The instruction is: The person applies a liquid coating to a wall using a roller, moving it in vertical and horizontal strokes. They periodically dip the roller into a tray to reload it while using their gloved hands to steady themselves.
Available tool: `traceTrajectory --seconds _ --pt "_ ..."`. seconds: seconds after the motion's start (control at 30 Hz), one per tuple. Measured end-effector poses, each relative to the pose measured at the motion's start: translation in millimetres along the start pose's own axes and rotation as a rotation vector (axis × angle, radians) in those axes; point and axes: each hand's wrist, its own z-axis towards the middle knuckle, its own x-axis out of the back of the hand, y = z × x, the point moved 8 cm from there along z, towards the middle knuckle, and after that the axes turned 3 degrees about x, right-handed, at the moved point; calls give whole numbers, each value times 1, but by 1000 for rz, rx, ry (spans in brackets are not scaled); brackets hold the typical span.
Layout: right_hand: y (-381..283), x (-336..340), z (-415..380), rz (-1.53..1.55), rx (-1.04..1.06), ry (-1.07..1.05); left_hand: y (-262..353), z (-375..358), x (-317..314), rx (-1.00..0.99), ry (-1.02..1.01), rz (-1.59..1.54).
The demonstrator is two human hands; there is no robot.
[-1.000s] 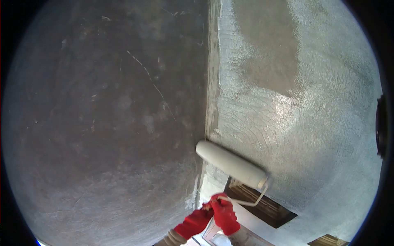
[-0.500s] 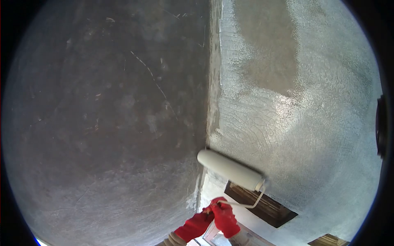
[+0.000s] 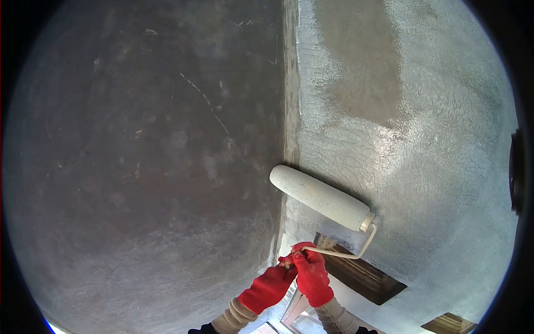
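Observation:
Both my hands wear red gloves. My left hand (image 3: 268,289) and my right hand (image 3: 313,278) are close together, closed around the grip end of a paint roller, whose handle is hidden in the gloves. From my right hand a bent, pale wire frame (image 3: 342,255) runs to the thick whitish roller sleeve (image 3: 322,197). The sleeve lies slanted across the lighter surface (image 3: 439,167), its left end at the corner line. Wet, pale paint with a crackled texture covers much of that surface, around a duller brown patch (image 3: 364,67).
A dark grey, scratched surface (image 3: 139,156) fills the left side, meeting the lighter one at a rough vertical seam (image 3: 291,83). Behind my hands is a dark rectangular recess (image 3: 361,273), with a second brown recess (image 3: 449,324) lower right. A dark object (image 3: 517,172) juts in at the right edge.
The roller has moved up the picture along the seam and slightly to the right. Both hands have risen with it, still gripping, and more of my sleeves shows.

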Motion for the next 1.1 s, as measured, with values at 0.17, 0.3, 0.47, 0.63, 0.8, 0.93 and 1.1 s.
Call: traceTrajectory --seconds 0.17,0.3,0.47,0.63,0.8,0.93,1.1 --pt "-12 -1 5 -23 44 -4 -2 13 4 161 -58 -113" --pt "-54 -17 13 -223 46 17 2 49 42 245 11 -281" --pt "-22 13 -26 -284 204 -9 -3 22 7 190 118 -340" --pt "64 50 -67 -205 -60 -24 -25 -6 -27 472 -198 -155" --pt "38 17 -63 106 -16 -127 20 51 49 -88 266 62" --pt "24 35 -91 -28 -110 56 20 28 19 -91 233 197" --pt "46 64 -108 75 -145 -20 -10 25 10 469 -101 -51"
